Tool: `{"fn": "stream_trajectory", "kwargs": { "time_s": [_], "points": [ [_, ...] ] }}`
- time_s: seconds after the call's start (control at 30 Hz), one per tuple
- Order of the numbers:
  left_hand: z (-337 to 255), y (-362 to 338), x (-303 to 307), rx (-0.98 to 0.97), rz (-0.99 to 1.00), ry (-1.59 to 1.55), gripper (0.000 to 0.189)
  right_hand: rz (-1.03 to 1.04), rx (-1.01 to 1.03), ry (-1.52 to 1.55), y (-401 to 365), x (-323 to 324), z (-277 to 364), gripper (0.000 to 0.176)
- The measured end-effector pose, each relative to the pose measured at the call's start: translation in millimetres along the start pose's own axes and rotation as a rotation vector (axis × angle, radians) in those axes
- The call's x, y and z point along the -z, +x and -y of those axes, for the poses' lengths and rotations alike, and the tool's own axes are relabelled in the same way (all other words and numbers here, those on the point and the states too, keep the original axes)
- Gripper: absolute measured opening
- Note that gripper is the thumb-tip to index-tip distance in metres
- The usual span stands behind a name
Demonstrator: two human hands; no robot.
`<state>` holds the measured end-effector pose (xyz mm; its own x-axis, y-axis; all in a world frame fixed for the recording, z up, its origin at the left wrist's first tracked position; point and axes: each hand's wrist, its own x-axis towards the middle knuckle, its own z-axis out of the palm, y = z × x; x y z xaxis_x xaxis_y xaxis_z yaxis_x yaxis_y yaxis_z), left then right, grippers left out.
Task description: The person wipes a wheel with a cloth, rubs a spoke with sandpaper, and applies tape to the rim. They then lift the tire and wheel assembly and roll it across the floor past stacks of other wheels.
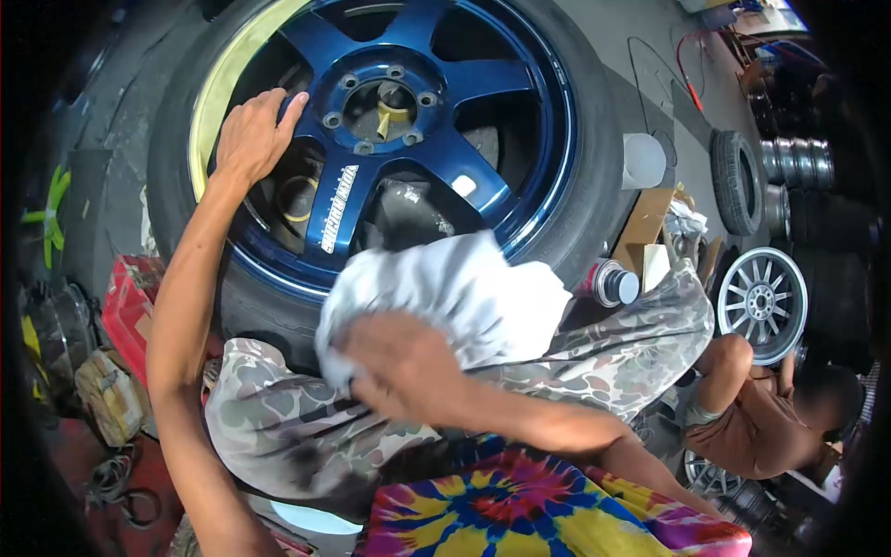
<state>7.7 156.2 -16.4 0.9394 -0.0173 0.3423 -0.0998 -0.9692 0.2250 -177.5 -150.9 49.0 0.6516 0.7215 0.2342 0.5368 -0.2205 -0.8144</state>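
Observation:
A large blue multi-spoke wheel [469, 172] with white lettering on one spoke lies face up in its black tire [594, 121]. Yellow masking tape [212, 116] covers part of its left rim. Over the left spoke, my left hand [260, 135] bends its fingers around the edge, thumb pointing toward the hub. My right hand [394, 357], smeared by motion, grips a bunched white cloth [464, 292] above my lap. The cloth overlaps the near edge of the tire in this view, and its upper folds are blurred too.
By the tire's right side are a can [610, 283], a cardboard box [643, 227] and a translucent tub [642, 161]. Another person [756, 413] crouches at right beside a silver wheel [763, 304]. A loose tire [738, 181] stands behind. A red container [130, 306] is at left.

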Motion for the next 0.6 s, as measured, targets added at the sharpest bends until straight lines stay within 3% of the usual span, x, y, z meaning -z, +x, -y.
{"fn": "stream_trajectory", "kwargs": {
  "time_s": [0.07,0.2,0.47,0.6],
  "points": [
    [-0.1,2.4,1.5,0.013,0.054,0.018,0.05,0.106,0.056,0.099,-16.9,-6.2,19.2,0.038],
    [-2.1,5.1,5.7,0.06,0.155,0.021,0.047,0.111,0.01,0.156,-36.2,3.9,14.5,0.039],
    [-3.7,3.8,6.3,0.032,0.108,-0.001,0.046,0.116,0.039,0.138,-47.1,7.6,8.5,0.038],
    [-4.3,2.8,6.0,0.034,0.092,0.008,0.046,0.154,0.054,0.133,-49.2,6.1,6.1,0.048]
  ]
}}
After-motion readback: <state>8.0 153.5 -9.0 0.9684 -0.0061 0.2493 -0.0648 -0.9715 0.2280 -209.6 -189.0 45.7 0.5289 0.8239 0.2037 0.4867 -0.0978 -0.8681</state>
